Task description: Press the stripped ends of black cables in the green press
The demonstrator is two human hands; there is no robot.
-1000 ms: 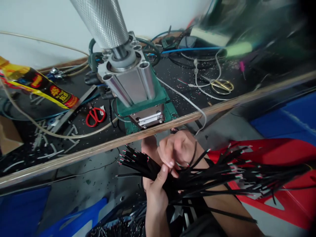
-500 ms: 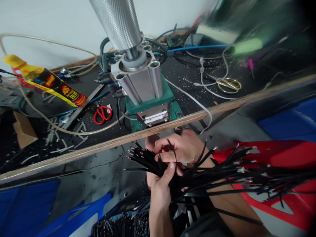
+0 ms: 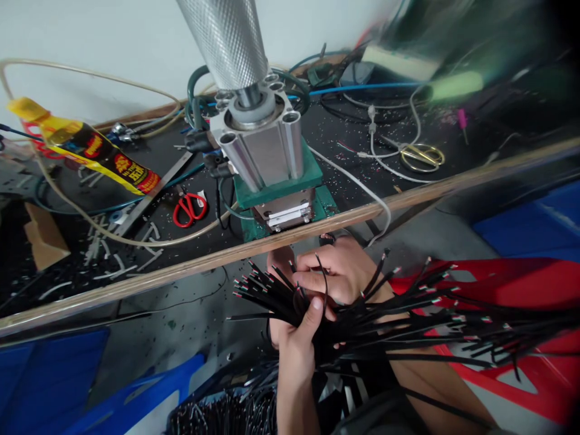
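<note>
My left hand [image 3: 294,344] grips a thick bundle of short black cables [image 3: 380,326] with stripped coloured ends, held below the bench edge. The bundle fans out to the left and far to the right. My right hand [image 3: 338,272] sits just above it, fingers pinching a single black cable [image 3: 324,279] from the bundle. Directly above both hands stands a pneumatic press [image 3: 267,151] with a silver cylinder on a green base.
The workbench edge [image 3: 136,284] runs across the view. On the bench lie red scissors [image 3: 190,208], gold scissors [image 3: 421,158], a yellow packet [image 3: 90,154], hoses and cable offcuts. A red plastic stool [image 3: 534,284] is at the right, blue bins [image 3: 49,374] below, one holding more cables.
The view has shifted slightly right. My right hand's fingers have opened from a curled fist and now pinch one cable out of the bundle; my left hand keeps its grip.
</note>
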